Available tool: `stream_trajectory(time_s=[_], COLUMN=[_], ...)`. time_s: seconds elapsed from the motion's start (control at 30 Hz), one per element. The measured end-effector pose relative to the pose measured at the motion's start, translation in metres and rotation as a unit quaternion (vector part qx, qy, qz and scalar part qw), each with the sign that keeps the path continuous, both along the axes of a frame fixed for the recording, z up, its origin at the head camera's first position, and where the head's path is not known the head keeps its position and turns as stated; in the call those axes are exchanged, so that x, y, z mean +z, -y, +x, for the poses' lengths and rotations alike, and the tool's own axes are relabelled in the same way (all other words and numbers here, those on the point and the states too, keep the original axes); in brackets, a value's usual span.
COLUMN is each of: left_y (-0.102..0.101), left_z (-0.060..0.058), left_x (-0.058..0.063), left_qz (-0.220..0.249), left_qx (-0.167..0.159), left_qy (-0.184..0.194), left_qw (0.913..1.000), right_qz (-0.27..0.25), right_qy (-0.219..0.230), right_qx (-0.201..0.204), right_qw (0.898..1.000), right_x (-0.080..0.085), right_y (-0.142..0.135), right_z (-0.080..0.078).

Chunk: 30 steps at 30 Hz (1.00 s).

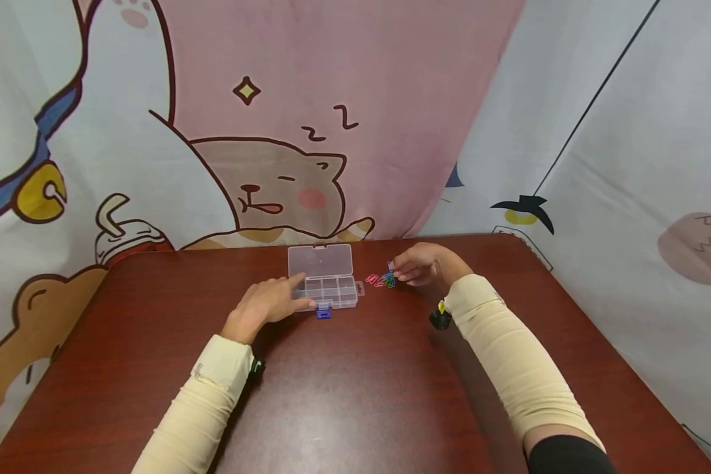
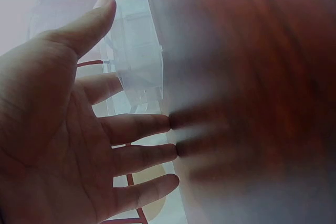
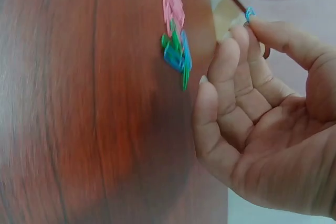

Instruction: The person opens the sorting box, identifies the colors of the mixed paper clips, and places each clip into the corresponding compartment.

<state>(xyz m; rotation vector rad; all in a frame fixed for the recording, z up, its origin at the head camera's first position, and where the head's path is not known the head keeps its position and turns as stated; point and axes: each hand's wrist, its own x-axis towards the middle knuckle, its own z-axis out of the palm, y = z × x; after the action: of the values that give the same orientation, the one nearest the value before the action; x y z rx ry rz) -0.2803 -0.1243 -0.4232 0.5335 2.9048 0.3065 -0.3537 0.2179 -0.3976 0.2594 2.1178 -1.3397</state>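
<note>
A clear plastic compartment box lies with its lid raised at the back and a blue latch in front. My left hand is at the box's left end, fingers straight, the thumb by the front wall and the index finger over the left part. In the left wrist view, the other fingertips reach down beside the box to the table. Between thumb and index finger, my right hand pinches a blue paper clip. Just left of that hand lies a small pile of pink, green and blue paper clips.
The dark red-brown wooden table carries the box and the clips near its back edge. Behind it hangs a cloth printed with cartoon animals. A clear hanging tab sticks out from the box's right side, toward the pile.
</note>
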Motion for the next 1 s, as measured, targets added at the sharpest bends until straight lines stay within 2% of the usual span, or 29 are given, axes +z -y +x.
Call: stream_trajectory(time_s=[0.17, 0.5, 0.77, 1.0], left_y=[0.001, 0.000, -0.002, -0.001], left_z=[0.000, 0.000, 0.000, 0.000], left_x=[0.002, -0.001, 0.002, 0.000], left_qz=[0.001, 0.000, -0.005, -0.004], left_qx=[0.001, 0.003, 0.004, 0.005], left_qy=[0.001, -0.002, -0.007, -0.005], left_qw=[1.0000, 1.0000, 1.0000, 1.0000], right_qz=[-0.012, -0.020, 0.002, 0.041], right_qy=[-0.004, 0.013, 0.014, 0.003], right_qx=[0.025, 0.080, 0.096, 0.106], right_qw=[1.000, 0.997, 0.995, 0.994], right_x=[0.004, -0.005, -0.006, -0.007], right_y=[0.022, 0.077, 0.085, 0.090], right_z=[0.001, 0.011, 0.014, 0.014])
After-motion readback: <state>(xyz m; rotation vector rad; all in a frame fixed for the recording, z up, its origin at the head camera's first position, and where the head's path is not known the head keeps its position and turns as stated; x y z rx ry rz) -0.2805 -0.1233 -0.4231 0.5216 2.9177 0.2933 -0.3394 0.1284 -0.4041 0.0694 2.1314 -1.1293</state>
